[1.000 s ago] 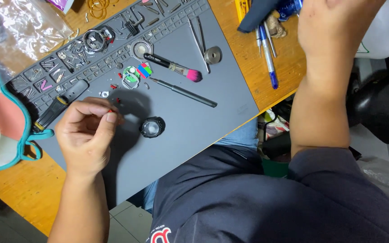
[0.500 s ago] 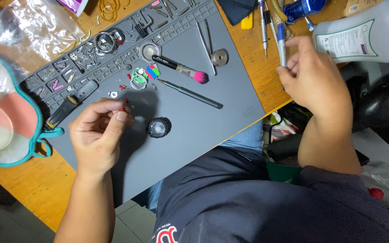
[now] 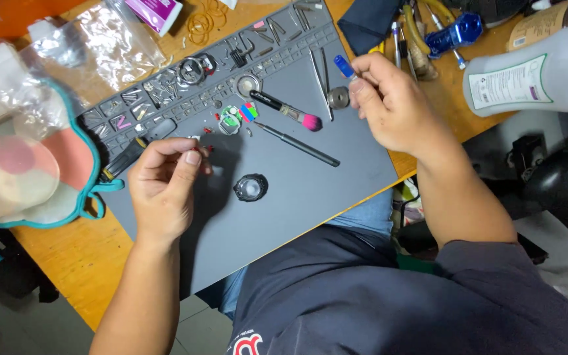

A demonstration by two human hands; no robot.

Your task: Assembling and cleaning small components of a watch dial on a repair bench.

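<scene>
Head view, left hand (image 3: 162, 187) pinching a tiny red part (image 3: 194, 150) near the grey mat's (image 3: 336, 177) left edge, right hand (image 3: 396, 105) gripping a blue-tipped tool (image 3: 344, 66) at its far edge, round watch case (image 3: 251, 187) mid-mat between them.

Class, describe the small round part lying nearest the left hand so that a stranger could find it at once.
Start at the grey work mat covering the wooden table. Just beside the left hand, on the mat's bare middle, lies a round dark watch case with a pale glassy centre. Unlike the brush and the thin dark tool farther up, it is disc-shaped and lies alone.
</scene>
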